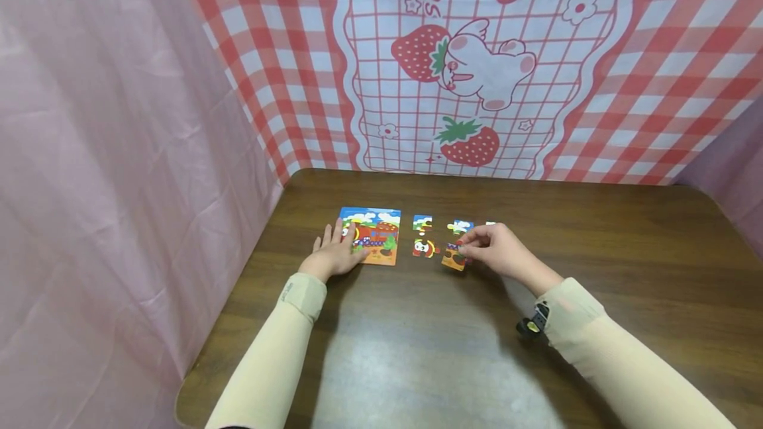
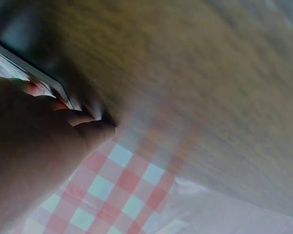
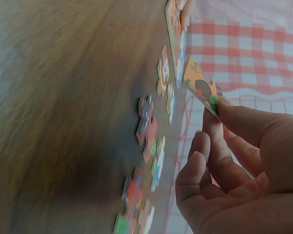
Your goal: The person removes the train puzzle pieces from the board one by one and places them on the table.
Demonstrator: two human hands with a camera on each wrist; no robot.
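Note:
My left hand (image 1: 334,258) rests with spread fingers on the left part of a colourful picture board (image 1: 384,234) showing a red train, clouds and a bush. The left wrist view shows that hand (image 2: 34,141) beside the board's edge (image 2: 36,73). Between thumb and fingertips, my right hand (image 1: 501,251) pinches an orange jigsaw piece (image 1: 453,259) with a green bush on it. In the right wrist view this jigsaw piece (image 3: 200,84) is tilted above the table. Under and beside it lie loose pieces, including one with a face (image 1: 423,248) and one with clouds (image 1: 463,225).
A sky-and-grass piece (image 1: 422,222) lies just right of the board. More pieces (image 3: 133,197) show in the right wrist view, partly hidden by the right hand in the head view. Behind the wooden table (image 1: 417,343) hangs a checked strawberry cloth (image 1: 381,85); a pink curtain (image 1: 131,151) hangs left.

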